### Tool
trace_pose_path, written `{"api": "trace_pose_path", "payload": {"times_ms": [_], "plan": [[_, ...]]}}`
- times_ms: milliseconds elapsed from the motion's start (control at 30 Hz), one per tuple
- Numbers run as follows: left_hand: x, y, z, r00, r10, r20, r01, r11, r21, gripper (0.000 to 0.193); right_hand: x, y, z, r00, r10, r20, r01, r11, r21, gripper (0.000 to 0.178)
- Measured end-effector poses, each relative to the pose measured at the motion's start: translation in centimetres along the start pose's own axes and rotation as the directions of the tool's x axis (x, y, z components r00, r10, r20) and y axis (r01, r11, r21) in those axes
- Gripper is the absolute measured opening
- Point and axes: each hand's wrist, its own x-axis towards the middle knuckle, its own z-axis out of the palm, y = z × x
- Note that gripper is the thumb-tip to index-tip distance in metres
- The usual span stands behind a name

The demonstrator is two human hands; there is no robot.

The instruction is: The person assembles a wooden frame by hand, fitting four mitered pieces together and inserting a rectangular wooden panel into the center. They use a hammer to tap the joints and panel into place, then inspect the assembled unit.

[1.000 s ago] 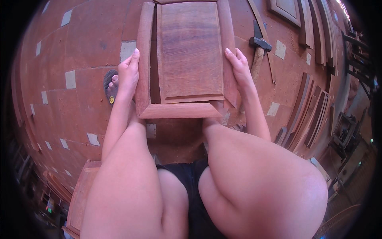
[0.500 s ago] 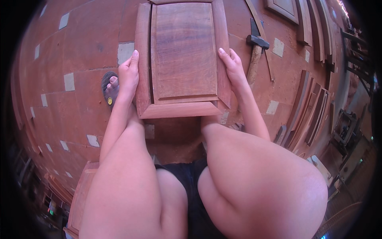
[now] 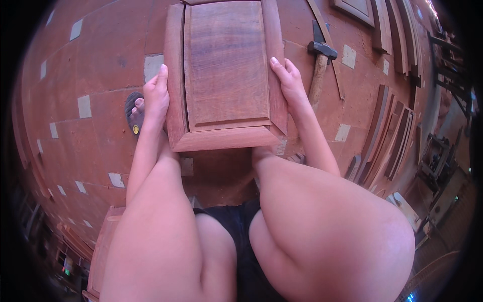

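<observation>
A wooden panel door (image 3: 229,65), with a raised centre panel inside a mitred frame, is held in front of my knees. My left hand (image 3: 157,95) grips its left side, thumb up along the frame's edge. On the opposite side my right hand (image 3: 290,83) is closed on the frame, thumb lying on its face. A dark gap runs between the panel and the left frame piece. At the lower right corner the bottom rail's mitre does not sit flush with the side piece. The fingers beneath the frame are mostly hidden.
A hammer (image 3: 320,68) with a wooden handle lies on the tiled floor right of the door, beside a thin wood strip (image 3: 329,48). Farther right are stacked wooden pieces (image 3: 385,136) and another panel (image 3: 354,10). Another wooden piece (image 3: 103,246) stands by my left thigh.
The door and both hands have shifted slightly to the left, with the door tilting a little. My grip stays the same on both sides.
</observation>
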Motion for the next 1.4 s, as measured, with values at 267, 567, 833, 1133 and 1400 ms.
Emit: {"api": "trace_pose_path", "payload": {"times_ms": [267,567,833,1133,1400], "plan": [[0.1,-0.1,-0.4,1.000,0.028,0.010,-0.028,0.999,-0.024,0.051,0.1,-0.8,0.5,1.000,0.005,0.026,-0.005,1.000,0.005,0.040],[0.1,-0.3,-0.4,0.999,0.051,-0.011,-0.051,0.998,-0.025,0.052,0.3,-1.0,0.4,0.997,0.059,0.042,-0.060,0.998,0.032,0.044],[0.1,-0.4,-0.4,1.000,0.015,-0.014,-0.015,1.000,-0.025,0.052,0.4,-0.3,0.8,0.999,0.034,0.034,-0.036,0.998,0.044,0.044],[0.4,-1.3,-0.9,0.998,0.047,-0.029,-0.048,0.998,-0.038,0.052,0.1,-0.1,1.3,1.000,0.013,0.019,-0.013,1.000,-0.003,0.043],[-1.9,0.7,0.7,0.973,-0.061,0.221,0.114,0.965,-0.237,0.054,-0.2,0.3,1.3,0.999,-0.032,-0.017,0.031,0.999,-0.011,0.042]]}}
